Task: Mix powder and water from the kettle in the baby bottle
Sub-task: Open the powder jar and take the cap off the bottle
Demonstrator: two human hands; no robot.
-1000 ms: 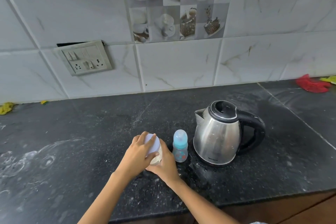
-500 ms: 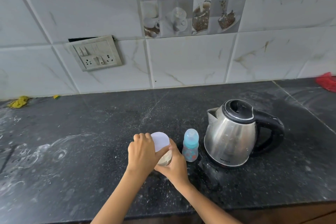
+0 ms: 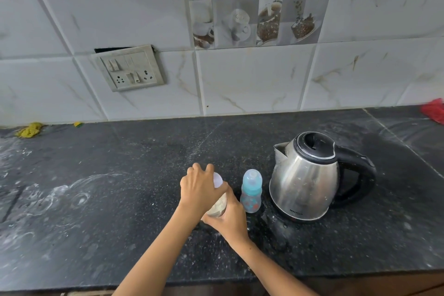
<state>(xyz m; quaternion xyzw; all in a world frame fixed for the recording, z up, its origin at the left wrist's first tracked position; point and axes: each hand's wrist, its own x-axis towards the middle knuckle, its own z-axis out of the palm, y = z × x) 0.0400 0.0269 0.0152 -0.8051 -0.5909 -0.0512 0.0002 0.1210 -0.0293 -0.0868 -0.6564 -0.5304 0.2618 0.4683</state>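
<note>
Bare black countertop (image 3: 96, 199) spreads wide toward the left of the frame, its front edge along the bottom. At lower centre my left hand (image 3: 200, 190) cups the white lid (image 3: 218, 180) of a powder jar (image 3: 217, 206); my right hand (image 3: 228, 215) clamps its base. The baby bottle (image 3: 250, 191) stands just right, then the kettle (image 3: 306, 175).

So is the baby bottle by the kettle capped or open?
Capped: the baby bottle stands upright with its blue cap on, untouched beside the kettle.
</note>
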